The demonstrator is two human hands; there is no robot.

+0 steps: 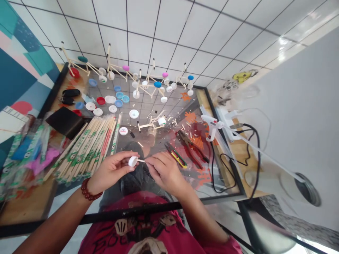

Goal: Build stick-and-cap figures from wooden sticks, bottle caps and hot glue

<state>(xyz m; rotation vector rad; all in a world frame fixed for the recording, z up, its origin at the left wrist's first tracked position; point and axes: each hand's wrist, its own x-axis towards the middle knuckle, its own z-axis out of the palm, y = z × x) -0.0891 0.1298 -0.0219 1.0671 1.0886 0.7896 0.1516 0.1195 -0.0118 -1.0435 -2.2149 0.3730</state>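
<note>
Near the table's front edge, my left hand (112, 170), with a red bead bracelet at the wrist, pinches a small white bottle cap (132, 161). My right hand (165, 173) grips a short thin wooden stick (141, 161), whose left end meets the cap. Just beyond the hands lies a partly built stick frame (147, 125) with a white cap (161, 121) at its right end. Two loose white caps, one of them printed (123, 131), lie to its left.
Wrapped chopsticks (87, 148) lie at the left, and loose coloured caps (100, 101) behind them. Several stick models with cap wheels line the back. Cutters (176, 155), pliers (193, 144) and a white glue gun (211, 126) with its cable are at the right.
</note>
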